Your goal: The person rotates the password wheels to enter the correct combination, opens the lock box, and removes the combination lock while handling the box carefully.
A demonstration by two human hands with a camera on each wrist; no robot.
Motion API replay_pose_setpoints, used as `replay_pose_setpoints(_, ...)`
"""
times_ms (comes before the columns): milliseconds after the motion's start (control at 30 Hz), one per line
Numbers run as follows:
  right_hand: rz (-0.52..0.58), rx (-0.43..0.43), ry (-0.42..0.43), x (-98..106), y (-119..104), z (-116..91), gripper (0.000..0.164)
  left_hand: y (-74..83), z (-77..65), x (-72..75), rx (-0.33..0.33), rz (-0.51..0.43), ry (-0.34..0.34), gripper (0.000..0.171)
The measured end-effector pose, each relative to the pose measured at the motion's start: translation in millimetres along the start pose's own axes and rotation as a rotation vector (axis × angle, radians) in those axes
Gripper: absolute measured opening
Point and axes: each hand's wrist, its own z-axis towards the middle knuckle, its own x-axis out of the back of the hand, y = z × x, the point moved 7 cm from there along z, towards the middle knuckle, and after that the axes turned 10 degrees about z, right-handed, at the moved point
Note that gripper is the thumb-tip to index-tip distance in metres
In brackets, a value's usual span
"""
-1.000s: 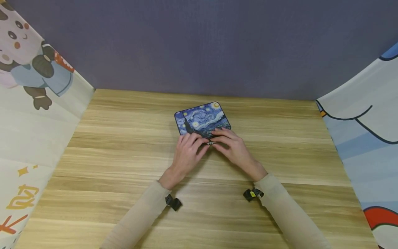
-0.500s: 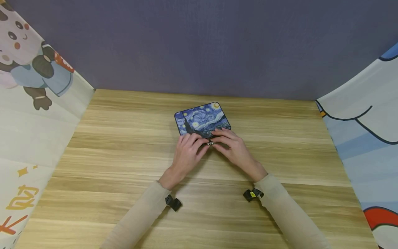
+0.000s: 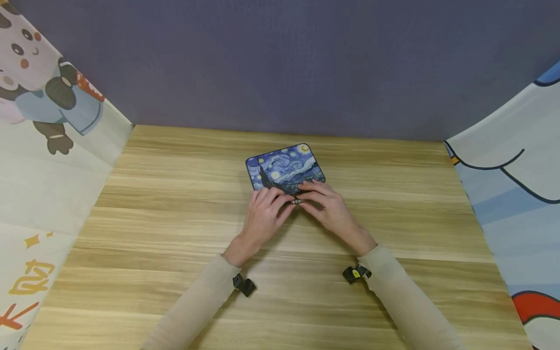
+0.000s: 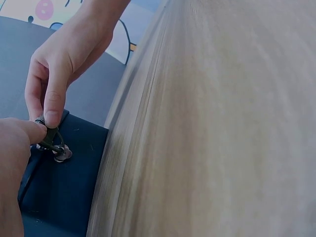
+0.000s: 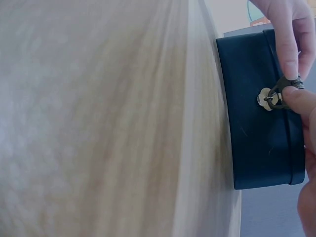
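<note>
A tin box point(image 3: 284, 167) with a starry-night painting on its lid and dark blue sides stands on the table, slightly turned. At its near side both hands meet on a small bronze padlock point(image 5: 285, 84). Its shackle loops at a flower-shaped metal latch plate point(image 5: 263, 98) on the front wall. The left hand point(image 3: 262, 209) pinches the padlock between thumb and fingers from the left. From the right, the right hand point(image 3: 328, 206) pinches it too, with a finger resting on the lid's edge. Fingertips cover much of the lock body, so whether the shackle is locked cannot be told.
The wood-grain table point(image 3: 175, 243) spreads around the box. A dark blue-grey partition point(image 3: 280, 68) rises behind it. Printed cloth panels, one on the left point(image 3: 52, 184) and one on the right point(image 3: 516, 194), flank the table. Each sleeve bears a small black wrist camera point(image 3: 245, 286).
</note>
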Motion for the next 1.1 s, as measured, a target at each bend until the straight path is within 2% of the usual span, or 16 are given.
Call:
replay_pose_setpoints(367,0.002,-0.019,-0.005,0.8,0.2,0.2,0.023,-0.3,-0.2,-0.9,0.001,-0.004,-0.005,0.020)
replay_pose_setpoints(1100,-0.002,0.005,0.002,1.5,-3.0,0.6,0.024,-0.7,-1.0,0.4,0.000,-0.027,0.000,0.021)
